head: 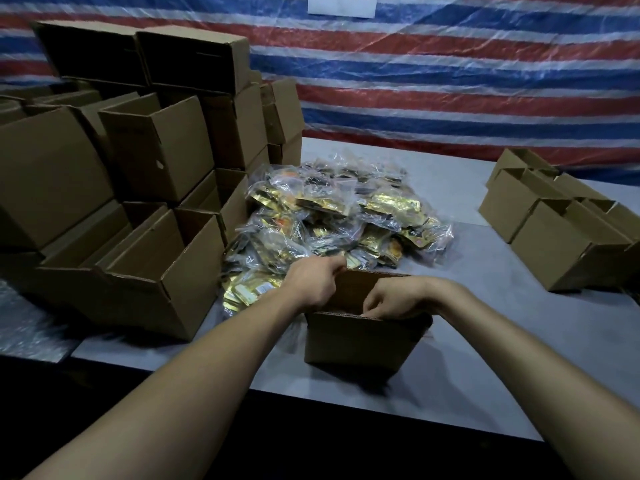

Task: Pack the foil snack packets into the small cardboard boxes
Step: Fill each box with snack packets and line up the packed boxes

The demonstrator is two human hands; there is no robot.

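Your left hand (315, 282) is curled over the far left rim of the small box (363, 337). It grips the cardboard there, most likely to hold the box steady and its mouth spread while the other hand works. Your right hand (391, 303) is bent at the wrist, with the fingers curled down into the box just behind the near wall. The wall hides the fingertips, so I cannot tell whether they pinch a flap, the wall itself or a packet. The inside of the box is also out of view, so how full it is cannot be judged.

The box stands upright on the tabletop (485, 341), directly under both hands and close to your edge, which keeps your reach short.

The foil packets (339, 216) lie in a loose heap just beyond your left hand, touching or nearly touching the far side of the box. From there you can take a handful with little travel.

A stack of open boxes (138, 209) rises to the left of your left hand, probably the supply of empties. A lower group of boxes (554, 233) sits well out past your right hand, and I cannot tell whether those are filled. A striped tarp (450, 81) hangs behind the tabletop.
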